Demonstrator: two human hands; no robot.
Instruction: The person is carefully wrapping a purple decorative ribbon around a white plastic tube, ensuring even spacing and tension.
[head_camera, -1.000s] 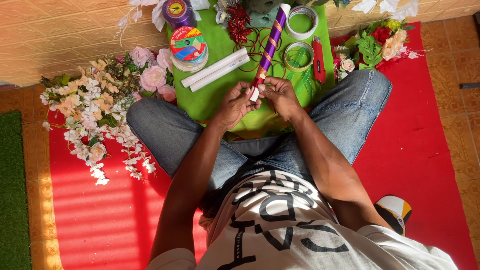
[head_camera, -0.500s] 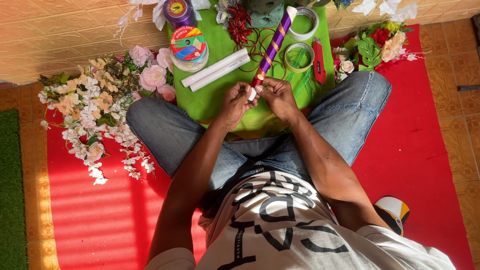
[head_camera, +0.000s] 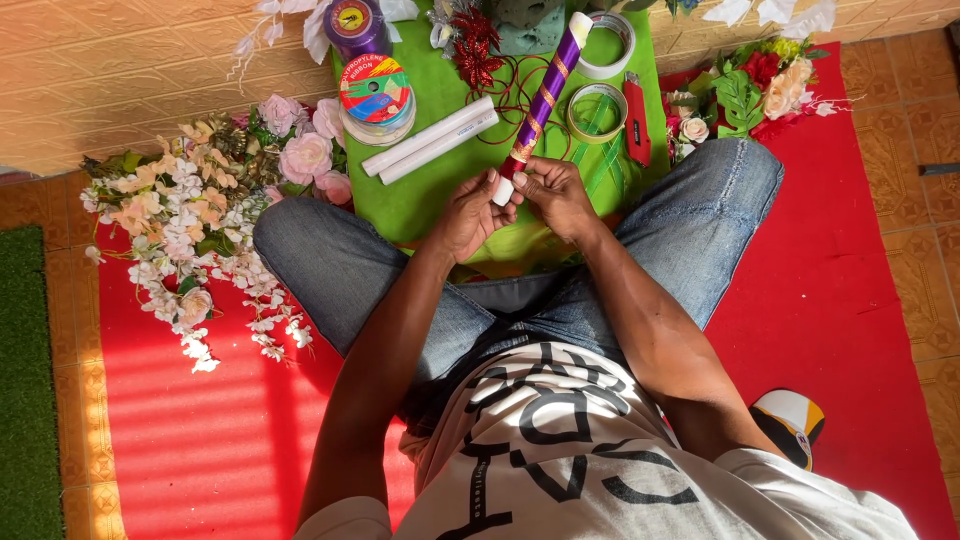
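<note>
Here the left hand and right hand, forearms converging over the crossed legs, both pinch the near end of a white tube wrapped in purple ribbon, which slants away above the green mat.

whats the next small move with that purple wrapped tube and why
Probably carry the wrap down over the bare white end. The tube is covered in purple ribbon almost to its near end, but a short white stretch shows at the bottom between the left hand and the right hand. Both hands pinch there, where the ribbon stops, so that looks like the unfinished part.
</note>
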